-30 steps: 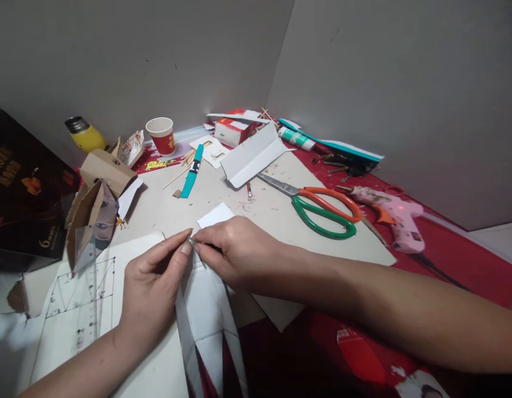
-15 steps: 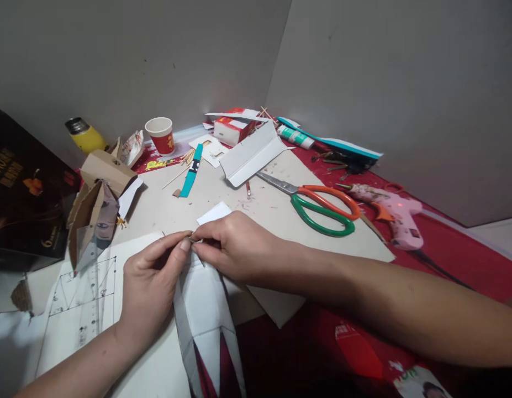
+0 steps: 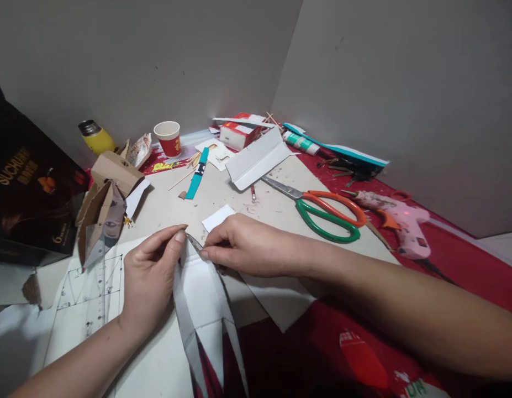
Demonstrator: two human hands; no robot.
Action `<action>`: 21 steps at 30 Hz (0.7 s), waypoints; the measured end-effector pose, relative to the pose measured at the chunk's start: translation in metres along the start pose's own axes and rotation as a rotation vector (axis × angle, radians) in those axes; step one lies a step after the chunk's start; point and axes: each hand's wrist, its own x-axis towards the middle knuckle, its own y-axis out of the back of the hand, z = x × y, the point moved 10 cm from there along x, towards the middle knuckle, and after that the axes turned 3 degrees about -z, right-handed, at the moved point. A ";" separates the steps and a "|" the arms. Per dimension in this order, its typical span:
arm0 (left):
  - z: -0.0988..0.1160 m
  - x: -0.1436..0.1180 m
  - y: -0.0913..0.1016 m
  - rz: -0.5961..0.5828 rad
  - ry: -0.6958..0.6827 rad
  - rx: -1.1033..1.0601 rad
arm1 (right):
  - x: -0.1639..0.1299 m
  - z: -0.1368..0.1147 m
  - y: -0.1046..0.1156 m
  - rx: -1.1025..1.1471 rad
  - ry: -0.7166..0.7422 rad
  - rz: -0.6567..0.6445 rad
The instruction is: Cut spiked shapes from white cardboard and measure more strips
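Folded white card piece (image 3: 201,301) lies on the work board (image 3: 256,213) directly in front of me, its pointed top end raised between my two hands, its lower part running toward the bottom edge of the view. My left hand (image 3: 150,279) pinches the top left edge of the piece between thumb and forefinger; the grip is narrow and closed on the card. My right hand (image 3: 243,249) comes in from the right, fingers drawn together at the top right edge of the same piece, holding a thin grey strip (image 3: 194,244) that slants up toward my left fingertips. Whether that strip is a flap of the card or a separate sliver, I cannot tell.

Under my left forearm lies a white sheet with a pencilled diagram (image 3: 90,287), and a clear ruler (image 3: 99,276) rests across it. A small white card square (image 3: 218,217) sits just beyond my right knuckles.

Farther back on the board: scissors with orange and green handles (image 3: 322,207), a folded white card channel (image 3: 258,157), a teal strip (image 3: 196,172). A pink glue gun (image 3: 399,221) rests on the red cloth at right, well apart from my hands. At rear stand a red paper cup (image 3: 168,138) and a yellow bottle (image 3: 96,137); a brown cardboard box (image 3: 109,190) and a dark printed box (image 3: 27,182) stand at left.
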 end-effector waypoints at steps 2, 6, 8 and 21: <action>0.000 -0.001 -0.001 -0.004 -0.005 -0.002 | 0.001 0.000 -0.004 0.032 0.014 -0.012; -0.001 -0.002 -0.003 -0.013 -0.006 -0.007 | 0.002 -0.004 -0.010 0.031 0.039 -0.013; -0.002 -0.003 -0.003 -0.018 0.002 -0.014 | 0.001 -0.005 -0.012 0.019 0.048 -0.007; -0.001 -0.004 -0.001 0.017 -0.011 -0.036 | 0.004 -0.005 -0.011 0.006 0.074 0.158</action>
